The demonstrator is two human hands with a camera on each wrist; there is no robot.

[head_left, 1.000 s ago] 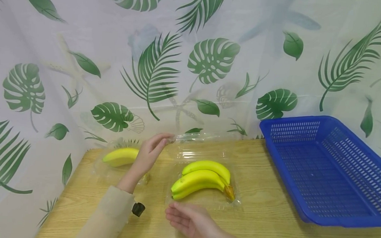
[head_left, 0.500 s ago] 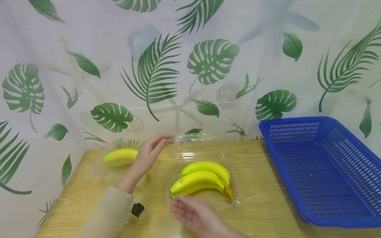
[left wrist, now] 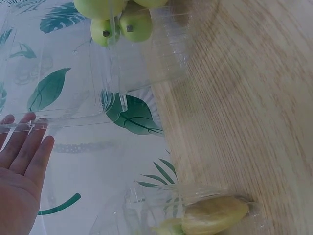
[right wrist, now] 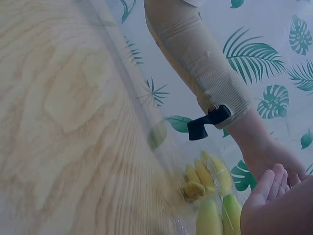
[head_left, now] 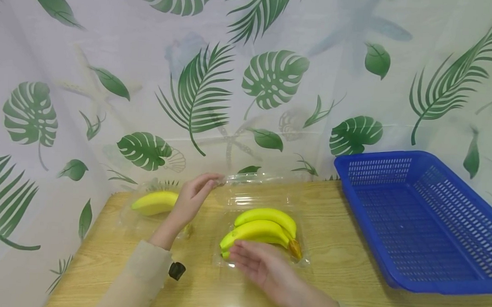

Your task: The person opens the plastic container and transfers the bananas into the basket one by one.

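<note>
A bunch of yellow bananas [head_left: 259,228] with green tips lies in a clear plastic clamshell box [head_left: 305,262] on the table. The box's see-through lid [head_left: 264,202] stands raised behind the fruit. My left hand [head_left: 194,195] reaches to the lid's left corner; in the left wrist view its straight fingers [left wrist: 32,156] touch the lid's edge. My right hand [head_left: 269,271] is in front of the bunch, fingers extended, its fingertips overlapping the front banana. That hand hides part of the box's front edge. In the right wrist view the right hand [right wrist: 264,205] shows beside the bananas.
At the left, partly behind my left forearm, a second clear box holds more bananas [head_left: 155,202]. A large blue plastic basket [head_left: 432,225] stands at the right. A leaf-patterned curtain [head_left: 272,127] hangs along the table's back edge. A black clip [head_left: 177,270] sits at the left cuff.
My right hand has moved forward and slightly right, from in front of the box to over the front banana. The left hand and the raised lid have stayed put.
</note>
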